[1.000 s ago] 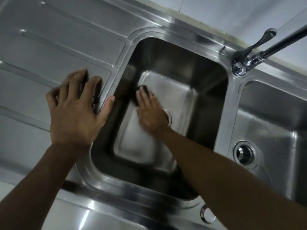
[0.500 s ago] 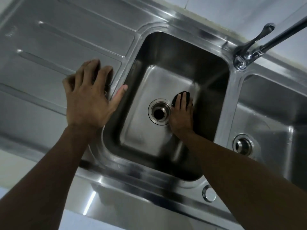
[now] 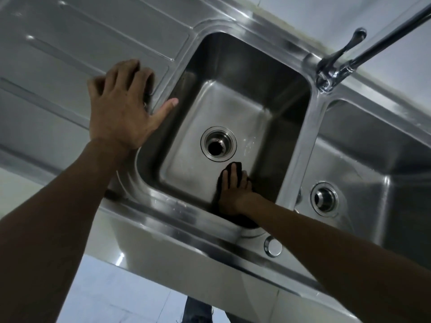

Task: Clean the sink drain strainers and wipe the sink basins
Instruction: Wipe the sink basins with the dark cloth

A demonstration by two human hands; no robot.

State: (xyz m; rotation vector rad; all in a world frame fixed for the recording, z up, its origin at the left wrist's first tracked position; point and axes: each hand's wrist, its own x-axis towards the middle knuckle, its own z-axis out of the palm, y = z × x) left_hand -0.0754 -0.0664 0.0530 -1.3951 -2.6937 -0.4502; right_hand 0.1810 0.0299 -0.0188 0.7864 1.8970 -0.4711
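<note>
My right hand [image 3: 235,192] presses a black cloth [image 3: 234,167] flat against the floor of the left sink basin [image 3: 235,106], near its front right corner. The cloth sits just in front of the open round drain [image 3: 218,144], whose hole shows no strainer. My left hand [image 3: 121,106] rests flat on the ribbed steel drainboard [image 3: 70,54] at the basin's left rim, fingers spread, thumb over the edge. Something dark lies under its fingertips; I cannot tell what it is. The right basin [image 3: 384,159] has its own drain [image 3: 324,198].
A chrome tap with a lever handle [image 3: 338,64] stands on the back rim between the two basins, its spout running off to the upper right. A round chrome cap [image 3: 272,246] sits on the front rim. Floor tiles and a trouser leg [image 3: 198,311] show below.
My right hand has swept the cloth from the basin's left side, past the drain's right side, to the front right corner. My left hand stayed on the drainboard; the view shifted.
</note>
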